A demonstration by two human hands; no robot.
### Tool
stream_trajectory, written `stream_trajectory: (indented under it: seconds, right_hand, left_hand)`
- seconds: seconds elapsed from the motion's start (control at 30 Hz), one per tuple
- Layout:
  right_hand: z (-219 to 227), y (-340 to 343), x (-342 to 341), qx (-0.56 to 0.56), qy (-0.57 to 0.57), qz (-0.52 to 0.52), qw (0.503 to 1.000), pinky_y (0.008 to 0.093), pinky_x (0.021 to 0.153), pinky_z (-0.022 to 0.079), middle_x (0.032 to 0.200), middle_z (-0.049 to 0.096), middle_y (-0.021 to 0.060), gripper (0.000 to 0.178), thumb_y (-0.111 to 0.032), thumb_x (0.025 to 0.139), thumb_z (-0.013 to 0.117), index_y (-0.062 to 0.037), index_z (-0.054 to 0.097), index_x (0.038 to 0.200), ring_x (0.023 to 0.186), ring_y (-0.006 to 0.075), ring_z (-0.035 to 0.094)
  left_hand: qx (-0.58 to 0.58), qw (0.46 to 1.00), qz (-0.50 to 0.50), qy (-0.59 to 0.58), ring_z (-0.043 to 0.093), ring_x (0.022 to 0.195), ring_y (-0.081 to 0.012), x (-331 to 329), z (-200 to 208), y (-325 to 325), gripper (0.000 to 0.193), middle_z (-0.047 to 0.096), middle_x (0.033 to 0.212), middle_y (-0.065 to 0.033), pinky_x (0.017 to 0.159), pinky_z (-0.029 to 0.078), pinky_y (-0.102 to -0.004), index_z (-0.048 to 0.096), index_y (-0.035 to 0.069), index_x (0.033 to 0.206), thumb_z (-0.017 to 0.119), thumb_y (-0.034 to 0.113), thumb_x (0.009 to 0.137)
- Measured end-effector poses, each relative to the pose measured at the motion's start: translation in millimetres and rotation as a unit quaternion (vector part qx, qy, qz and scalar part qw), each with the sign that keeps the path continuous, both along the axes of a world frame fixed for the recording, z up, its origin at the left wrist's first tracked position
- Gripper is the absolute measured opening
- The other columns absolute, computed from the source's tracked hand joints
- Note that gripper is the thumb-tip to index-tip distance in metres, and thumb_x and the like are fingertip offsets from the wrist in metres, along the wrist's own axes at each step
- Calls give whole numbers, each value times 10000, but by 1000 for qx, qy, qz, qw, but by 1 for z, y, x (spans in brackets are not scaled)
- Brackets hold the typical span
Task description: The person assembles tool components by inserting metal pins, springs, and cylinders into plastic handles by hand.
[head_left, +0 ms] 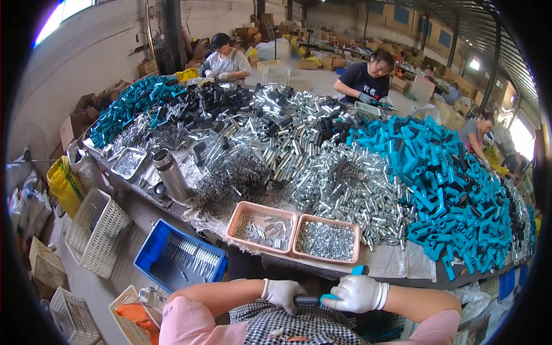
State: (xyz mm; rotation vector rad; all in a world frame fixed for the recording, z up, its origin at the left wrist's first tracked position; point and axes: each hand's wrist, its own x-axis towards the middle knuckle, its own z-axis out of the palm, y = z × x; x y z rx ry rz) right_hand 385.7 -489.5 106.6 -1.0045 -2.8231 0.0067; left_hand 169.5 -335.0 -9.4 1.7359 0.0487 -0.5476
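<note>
My left hand (283,295), in a white glove, wraps round a black tube (307,300) held low in front of my checked apron. Beside it, my gloved right hand (357,294) grips a teal pistol-shaped plastic body (360,269); one end sticks up past the fingers and another part shows near the black tube. Whether the two pieces are joined I cannot tell. Just beyond my hands, at the table's near edge, sit two pink trays: one tray (257,246) holds silver pins, the other tray (325,257) small metal pieces.
Heaps of teal bodies (443,195), silver metal parts (345,201), black tubes (218,100) and springs (233,175) cover the table. A steel flask (171,175) stands at left. Below are a blue crate (150,253) with metal rods and a white basket (92,241). Several people work across the table.
</note>
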Motion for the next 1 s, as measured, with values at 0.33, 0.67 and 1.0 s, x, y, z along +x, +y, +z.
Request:
stream_trajectory:
  seconds: [0.33,0.67,1.0]
  right_hand:
    - [-50,-14,-4,-334,375,-295,813,350,737,574,915,712,79,529,-233,822,740,-82,616,1314,771,194,701]
    - [-45,-13,-5,-598,655,-318,335,432,805,591,1101,631,171,601,-219,903,636,79,438,1386,820,217,689]
    - [-31,-17,-40,-640,758,30,122,408,803,543,1084,679,160,927,-628,826,682,8,425,1449,937,274,682]
  left_hand:
    - [393,904,71,-155,675,783,-384,-4,55,7,257,670,771,-198,710,526,-486,647,53,936,688,241,766]
    - [593,751,55,-286,674,670,-275,5,68,30,241,633,776,-89,575,536,-418,608,70,940,657,220,757]
    - [480,654,79,-579,617,661,-262,51,113,81,361,591,790,-43,584,493,-399,629,104,934,744,266,633]
